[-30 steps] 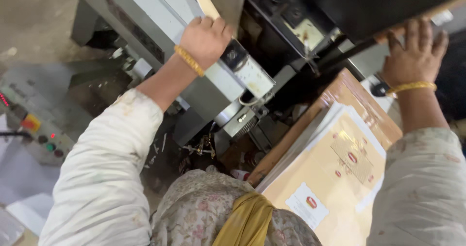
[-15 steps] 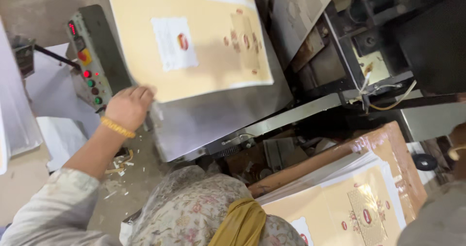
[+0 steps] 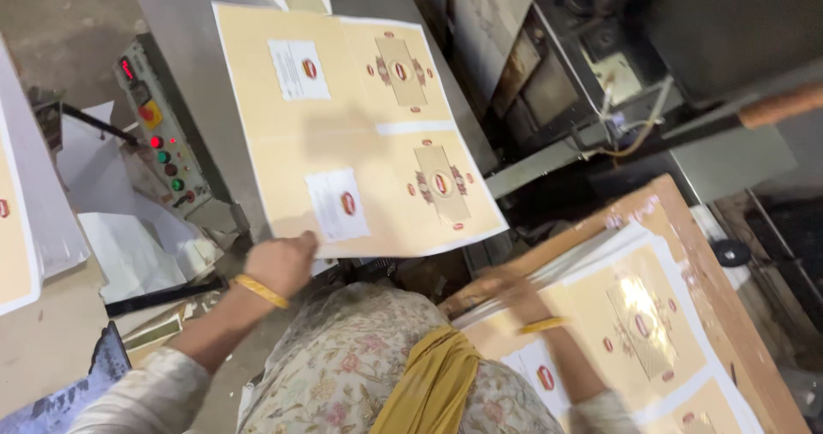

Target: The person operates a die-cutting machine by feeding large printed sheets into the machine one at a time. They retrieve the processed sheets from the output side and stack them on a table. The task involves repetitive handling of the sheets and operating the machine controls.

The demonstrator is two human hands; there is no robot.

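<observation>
- Nearest, the person's floral garment with a mustard scarf (image 3: 429,383) fills the bottom middle of the view.
- The right hand (image 3: 506,293) is low and blurred, at the near left corner of a stack of printed sheets (image 3: 651,331); I cannot tell whether the fingers are closed on a sheet or merely resting there. A yellow bangle (image 3: 540,324) shows at that wrist.
- That stack sits on a brown board (image 3: 711,263) at near right, many sheets deep, so a good deal of stock looks unprocessed.
- The left hand (image 3: 279,263), also with a yellow bangle at the wrist, is closed on the near left corner of 1 printed sheet (image 3: 360,134), pinching its edge.
- This sheet, tan with 2 white label panels and 2 decorated panels, lies flat on the grey machine table (image 3: 184,74), its far edge toward the top of the view.
- Judging by this, 1 sheet is placed on the table and not yet released, while the pile at right remains to go through.
- Left of the table, a control panel (image 3: 159,138) carries red and green buttons and a red display.
- Farther right, dark machine parts (image 3: 600,65) and a handle with an orange grip (image 3: 780,104) stand beyond the board.
</observation>
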